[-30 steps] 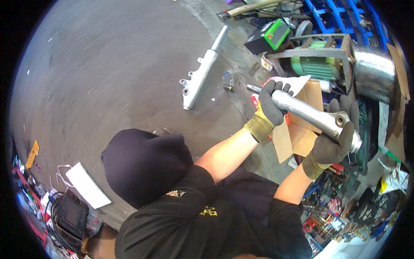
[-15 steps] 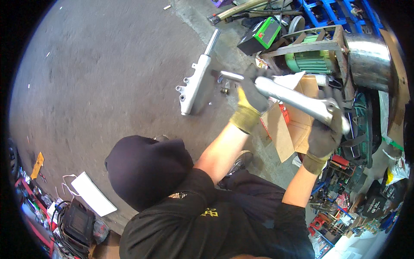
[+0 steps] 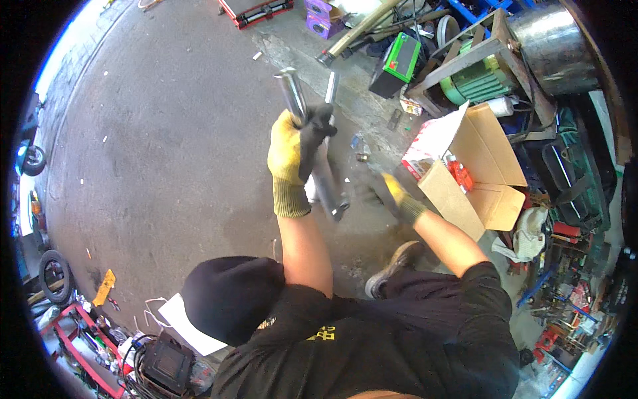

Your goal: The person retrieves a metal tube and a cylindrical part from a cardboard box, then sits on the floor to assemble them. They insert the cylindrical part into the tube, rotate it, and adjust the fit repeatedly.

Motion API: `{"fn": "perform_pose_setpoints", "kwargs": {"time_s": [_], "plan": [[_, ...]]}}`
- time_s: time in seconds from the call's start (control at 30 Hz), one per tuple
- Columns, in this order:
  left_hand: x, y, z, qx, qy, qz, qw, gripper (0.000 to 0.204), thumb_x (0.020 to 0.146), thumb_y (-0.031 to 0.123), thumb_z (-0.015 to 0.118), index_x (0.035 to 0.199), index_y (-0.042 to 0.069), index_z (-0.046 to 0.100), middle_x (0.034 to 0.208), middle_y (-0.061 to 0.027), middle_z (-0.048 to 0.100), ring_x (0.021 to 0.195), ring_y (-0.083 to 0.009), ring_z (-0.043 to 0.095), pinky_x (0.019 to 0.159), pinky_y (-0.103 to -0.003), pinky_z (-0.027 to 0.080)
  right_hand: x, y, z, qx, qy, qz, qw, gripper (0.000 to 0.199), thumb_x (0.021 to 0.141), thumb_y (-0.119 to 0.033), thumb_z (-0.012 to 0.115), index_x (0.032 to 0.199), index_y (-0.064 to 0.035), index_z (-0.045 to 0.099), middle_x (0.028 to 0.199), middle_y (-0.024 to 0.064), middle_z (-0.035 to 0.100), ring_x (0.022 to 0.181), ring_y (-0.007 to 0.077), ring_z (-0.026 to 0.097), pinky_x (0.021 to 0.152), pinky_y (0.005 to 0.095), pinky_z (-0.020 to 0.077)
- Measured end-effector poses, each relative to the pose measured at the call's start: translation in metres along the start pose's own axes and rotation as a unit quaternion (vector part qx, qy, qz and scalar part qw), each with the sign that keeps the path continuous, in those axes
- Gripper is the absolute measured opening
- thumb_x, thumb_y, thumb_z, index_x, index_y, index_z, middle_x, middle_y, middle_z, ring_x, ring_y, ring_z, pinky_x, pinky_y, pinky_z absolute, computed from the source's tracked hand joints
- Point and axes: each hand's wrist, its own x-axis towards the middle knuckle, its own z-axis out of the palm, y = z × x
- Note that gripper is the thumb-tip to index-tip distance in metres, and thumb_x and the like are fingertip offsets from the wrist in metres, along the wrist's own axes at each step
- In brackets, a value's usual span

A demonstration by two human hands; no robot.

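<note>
A motorcycle fork leg (image 3: 292, 93) is in my left hand (image 3: 296, 149), whose yellow and dark work glove wraps round its middle. The chrome tube points up and away, while the darker lower end hangs down toward the floor, smeared by motion. Behind it a second fork leg (image 3: 332, 86) lies on the floor, largely covered by my left hand and the held one. My right hand (image 3: 392, 193), gloved alike, reaches low over the floor with fingers stretched out and nothing visible in them. Just beyond its fingers lies a small brass-coloured fitting (image 3: 361, 157).
An open cardboard box (image 3: 492, 143) with a red item inside stands right of my right hand. Beyond it are a green motor (image 3: 478, 80) in a frame, a metal drum (image 3: 555, 50) and a green-topped battery (image 3: 397, 63). Tools crowd the lower right.
The fork leg has swung left and turned from crosswise to nearly upright. My right hand has let go of it and moved left, low over the floor; my left hand keeps hold.
</note>
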Motion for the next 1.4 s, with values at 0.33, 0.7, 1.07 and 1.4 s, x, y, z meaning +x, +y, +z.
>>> {"fn": "perform_pose_setpoints", "kwargs": {"time_s": [0.33,0.7,1.07,1.4], "plan": [[0.013,-0.006,-0.053,0.243,0.084,-0.076,0.963,0.03,0.09,0.03,0.084,0.101,0.004,0.073,0.077,-0.0027,0.073,0.061,-0.0092,0.059,0.056,-0.028,0.046,0.165,-0.043,0.11,-0.261,0.354,0.055,0.896,0.048,0.097,-0.028,0.061,0.136,-0.0036,0.051,0.136,0.0296,0.061,0.127,0.0467,0.062,0.105,0.0519,0.0518],[0.04,-0.049,-0.066,0.397,0.182,-0.031,0.899,0.047,0.084,0.04,0.084,0.109,0.004,0.067,0.097,-0.0178,0.075,0.09,-0.038,0.073,0.083,-0.046,0.055,0.169,-0.04,0.079,-0.22,0.325,0.006,0.92,0.048,0.093,-0.038,0.07,0.121,0.0013,0.068,0.118,0.0262,0.074,0.115,0.0422,0.071,0.095,0.05,0.0568],[0.055,-0.107,-0.064,0.422,0.244,0.034,0.872,0.046,0.092,0.028,0.076,0.128,0.003,0.064,0.108,-0.0229,0.075,0.1,-0.0419,0.072,0.088,-0.048,0.055,0.009,-0.025,0.031,0.35,-0.135,0.02,0.927,0.038,0.095,-0.032,0.076,0.124,-0.0123,0.06,0.091,0.0104,0.068,0.074,0.0323,0.072,0.073,0.0554,0.0611],[0.055,-0.077,0.029,0.098,0.099,0.182,0.973,0.068,0.105,0.047,0.06,0.148,-0.004,0.049,0.139,-0.024,0.063,0.122,-0.0322,0.065,0.107,-0.042,0.049,-0.03,-0.033,0.031,0.052,0.043,-0.178,0.982,0.034,0.091,-0.019,0.082,0.117,-0.0097,0.063,0.09,0.001,0.068,0.079,0.0139,0.068,0.071,0.0317,0.0578]]}}
